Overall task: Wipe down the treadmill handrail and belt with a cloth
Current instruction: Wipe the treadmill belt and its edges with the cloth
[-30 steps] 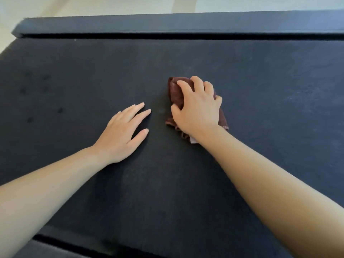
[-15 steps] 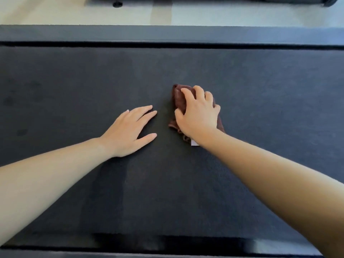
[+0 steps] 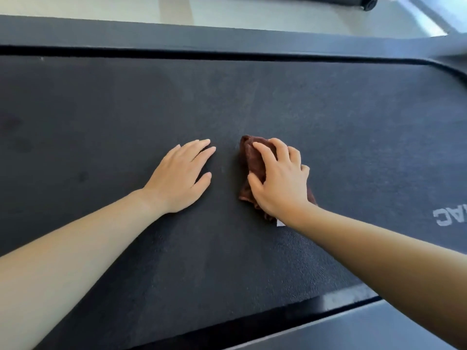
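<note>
Both palms are down on the belt [image 3: 353,122]: your left hand [image 3: 180,178] lies flat, fingers straight; your right hand [image 3: 280,183] has its fingers curled over the brown cloth [image 3: 252,157].

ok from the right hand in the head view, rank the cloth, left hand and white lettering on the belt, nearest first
1. cloth, gripped under the right hand
2. left hand, flat on the belt, to its left
3. white lettering, far right edge

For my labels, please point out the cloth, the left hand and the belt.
cloth [image 3: 252,159]: head view, exposed brown fold, left part.
left hand [image 3: 180,178]: head view, back of the hand.
belt [image 3: 353,122]: head view, bare dark surface.
</note>
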`<state>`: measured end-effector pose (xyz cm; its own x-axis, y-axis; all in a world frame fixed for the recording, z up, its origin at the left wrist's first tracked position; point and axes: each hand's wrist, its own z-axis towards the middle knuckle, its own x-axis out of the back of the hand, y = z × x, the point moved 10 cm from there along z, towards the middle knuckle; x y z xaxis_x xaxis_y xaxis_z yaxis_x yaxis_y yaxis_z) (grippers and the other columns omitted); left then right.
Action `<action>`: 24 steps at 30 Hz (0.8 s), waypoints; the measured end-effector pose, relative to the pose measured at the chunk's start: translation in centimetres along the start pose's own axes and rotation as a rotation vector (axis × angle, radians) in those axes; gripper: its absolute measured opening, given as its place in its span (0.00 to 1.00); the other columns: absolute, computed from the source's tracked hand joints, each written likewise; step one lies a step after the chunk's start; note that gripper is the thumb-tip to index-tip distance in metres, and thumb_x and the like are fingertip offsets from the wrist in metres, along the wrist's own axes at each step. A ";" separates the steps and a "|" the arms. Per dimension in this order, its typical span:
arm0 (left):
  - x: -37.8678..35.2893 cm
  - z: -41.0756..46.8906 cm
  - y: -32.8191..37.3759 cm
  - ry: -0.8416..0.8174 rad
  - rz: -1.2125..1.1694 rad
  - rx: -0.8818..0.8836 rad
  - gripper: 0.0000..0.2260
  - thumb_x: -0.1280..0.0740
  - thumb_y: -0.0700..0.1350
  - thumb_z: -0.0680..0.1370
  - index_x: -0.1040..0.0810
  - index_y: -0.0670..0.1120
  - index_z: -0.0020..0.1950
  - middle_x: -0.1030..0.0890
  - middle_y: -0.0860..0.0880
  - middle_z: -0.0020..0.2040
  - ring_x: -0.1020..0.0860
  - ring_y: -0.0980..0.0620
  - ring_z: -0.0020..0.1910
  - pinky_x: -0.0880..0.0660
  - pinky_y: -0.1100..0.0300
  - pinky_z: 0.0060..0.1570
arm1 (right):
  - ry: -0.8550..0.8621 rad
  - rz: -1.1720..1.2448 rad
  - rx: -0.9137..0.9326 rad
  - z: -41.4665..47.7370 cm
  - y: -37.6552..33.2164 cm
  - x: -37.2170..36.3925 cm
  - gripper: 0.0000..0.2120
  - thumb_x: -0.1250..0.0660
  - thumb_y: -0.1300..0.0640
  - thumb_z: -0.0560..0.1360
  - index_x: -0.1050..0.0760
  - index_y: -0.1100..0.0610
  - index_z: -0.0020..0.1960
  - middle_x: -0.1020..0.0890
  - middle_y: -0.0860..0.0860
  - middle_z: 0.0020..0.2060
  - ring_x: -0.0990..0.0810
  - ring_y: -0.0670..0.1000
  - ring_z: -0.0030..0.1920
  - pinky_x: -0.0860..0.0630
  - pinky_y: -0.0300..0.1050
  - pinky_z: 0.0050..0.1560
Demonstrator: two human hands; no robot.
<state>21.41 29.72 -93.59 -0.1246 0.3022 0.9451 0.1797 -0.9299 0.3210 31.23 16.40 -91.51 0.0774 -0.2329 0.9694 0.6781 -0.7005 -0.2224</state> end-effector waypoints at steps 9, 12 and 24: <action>1.0 0.2 -4.0 0.012 0.025 0.134 0.24 0.43 0.48 0.80 0.41 0.47 0.75 0.43 0.50 0.76 0.47 0.50 0.75 0.48 0.51 0.73 | 0.018 0.104 -0.003 7.8 -1.7 -1.2 0.25 0.41 0.45 0.75 0.38 0.47 0.71 0.39 0.50 0.72 0.42 0.57 0.69 0.39 0.62 0.63; 0.7 1.2 -3.8 0.025 0.027 0.164 0.24 0.43 0.50 0.80 0.41 0.48 0.75 0.43 0.51 0.76 0.47 0.51 0.75 0.50 0.50 0.73 | 0.046 0.136 0.043 6.8 -1.8 -1.1 0.27 0.40 0.44 0.74 0.39 0.46 0.72 0.41 0.49 0.73 0.43 0.56 0.70 0.40 0.63 0.65; 0.4 12.2 -5.4 0.027 0.127 0.216 0.25 0.47 0.57 0.79 0.42 0.53 0.75 0.44 0.50 0.76 0.47 0.51 0.75 0.50 0.44 0.72 | 0.138 0.130 0.001 17.1 0.6 -2.0 0.27 0.40 0.44 0.74 0.38 0.48 0.72 0.39 0.51 0.72 0.40 0.57 0.69 0.37 0.60 0.62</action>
<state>32.24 37.46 -94.20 -0.1136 0.1775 0.9775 0.3992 -0.8928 0.2085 43.98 28.00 -91.80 0.0631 -0.4116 0.9092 0.6700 -0.6577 -0.3443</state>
